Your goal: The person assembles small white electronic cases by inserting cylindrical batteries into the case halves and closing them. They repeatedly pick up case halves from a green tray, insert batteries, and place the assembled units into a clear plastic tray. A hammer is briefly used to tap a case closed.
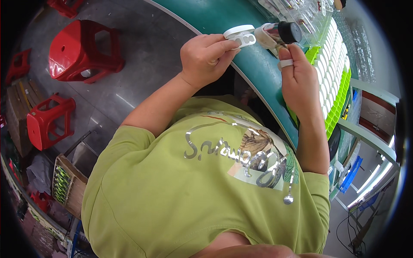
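My left hand (208, 58) is closed round a small white case with a hinged lid (245, 39), like an earbud case. Its lid stands up, and round grey recesses show inside. My right hand (300, 81), with white tape round one finger, is closed at the lower side of a short clear cylinder with a black round end (279, 35). The cylinder's pale end comes close to the case; whether they touch I cannot tell. Both hands are over the edge of the green-topped table (258, 73).
Right of my right hand, a bright green tray (337, 107) holds rows of white pieces (329, 64). Clear plastic packaging (307, 17) with small parts lies at the table's far side. Red stools (71, 51) stand on the grey floor at left, near a cardboard box (75, 185).
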The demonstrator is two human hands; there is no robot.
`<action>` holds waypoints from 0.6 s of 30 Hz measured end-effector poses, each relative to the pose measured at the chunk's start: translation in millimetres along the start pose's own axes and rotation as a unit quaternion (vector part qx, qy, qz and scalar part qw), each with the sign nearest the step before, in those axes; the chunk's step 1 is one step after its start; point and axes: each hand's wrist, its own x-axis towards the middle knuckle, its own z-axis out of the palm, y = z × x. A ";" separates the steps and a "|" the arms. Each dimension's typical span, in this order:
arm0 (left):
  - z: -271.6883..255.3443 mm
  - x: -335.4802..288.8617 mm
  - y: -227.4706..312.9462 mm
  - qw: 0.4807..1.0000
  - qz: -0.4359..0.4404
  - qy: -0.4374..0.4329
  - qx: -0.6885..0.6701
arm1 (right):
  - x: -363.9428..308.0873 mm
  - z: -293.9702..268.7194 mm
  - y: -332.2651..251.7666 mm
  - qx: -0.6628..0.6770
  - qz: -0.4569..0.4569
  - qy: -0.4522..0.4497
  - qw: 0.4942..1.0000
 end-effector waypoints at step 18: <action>3.8 -3.0 0.9 0.999 -0.026 0.000 -0.022 | 5.0 -22.2 16.3 0.118 0.066 0.009 0.991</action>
